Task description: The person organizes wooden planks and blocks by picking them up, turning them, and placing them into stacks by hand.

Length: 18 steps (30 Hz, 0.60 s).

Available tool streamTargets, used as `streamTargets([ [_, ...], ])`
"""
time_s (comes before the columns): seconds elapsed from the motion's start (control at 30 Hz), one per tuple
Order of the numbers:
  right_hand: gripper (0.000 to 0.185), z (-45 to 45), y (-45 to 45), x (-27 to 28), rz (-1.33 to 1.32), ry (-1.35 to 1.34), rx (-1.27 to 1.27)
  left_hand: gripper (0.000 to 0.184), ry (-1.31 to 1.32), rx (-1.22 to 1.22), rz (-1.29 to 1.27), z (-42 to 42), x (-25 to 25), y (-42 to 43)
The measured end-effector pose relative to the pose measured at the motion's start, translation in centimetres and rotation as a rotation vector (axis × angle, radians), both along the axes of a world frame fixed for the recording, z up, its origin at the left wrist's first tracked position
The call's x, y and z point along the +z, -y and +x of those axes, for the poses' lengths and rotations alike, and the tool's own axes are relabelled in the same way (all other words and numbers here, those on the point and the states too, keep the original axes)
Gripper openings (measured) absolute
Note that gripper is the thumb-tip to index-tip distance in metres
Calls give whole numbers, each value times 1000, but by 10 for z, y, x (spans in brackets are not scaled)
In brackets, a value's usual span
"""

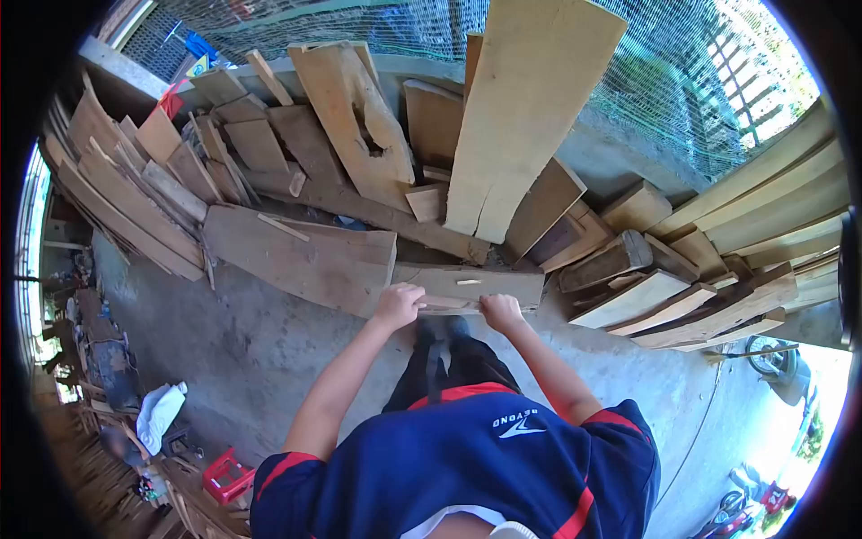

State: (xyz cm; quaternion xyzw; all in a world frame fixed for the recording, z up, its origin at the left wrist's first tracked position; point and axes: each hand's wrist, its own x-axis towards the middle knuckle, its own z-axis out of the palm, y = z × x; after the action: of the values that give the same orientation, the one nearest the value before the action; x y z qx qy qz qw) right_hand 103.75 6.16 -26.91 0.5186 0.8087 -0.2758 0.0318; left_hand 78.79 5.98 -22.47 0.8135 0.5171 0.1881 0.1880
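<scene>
My left hand [399,306] and my right hand [501,312] are both closed, at about waist height in front of my body. Between them runs a narrow wooden strip [447,303], one end in each fist. Just beyond it lies a wooden plank [516,285] with a small wood chip [468,282] on top. A broader board [301,260] rests on its edge left of that plank, close to my left hand. My fingers hide the ends of the strip.
A tall pale board [530,117] and a board with a hole [346,126] lean on the low wall. Wood pieces [664,296] are stacked at right, long planks [135,211] at left. A red stool [228,474] stands on the concrete floor [242,359].
</scene>
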Motion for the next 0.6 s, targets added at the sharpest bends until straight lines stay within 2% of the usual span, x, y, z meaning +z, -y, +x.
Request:
streamTargets([
  [0.2, 11, -6, -37, 0, -43, 22, -13, 12, 2, -52, -84, -8, -15, -46],
  [0.37, 12, -12, -69, -9, -50, 38, -44, 15, -18, -112, -47, -11, -25, -89],
  [0.6, 8, -16, -126, -72, 39, 46, -202, 10, -94, -212, -106, -7, -78, -165],
])
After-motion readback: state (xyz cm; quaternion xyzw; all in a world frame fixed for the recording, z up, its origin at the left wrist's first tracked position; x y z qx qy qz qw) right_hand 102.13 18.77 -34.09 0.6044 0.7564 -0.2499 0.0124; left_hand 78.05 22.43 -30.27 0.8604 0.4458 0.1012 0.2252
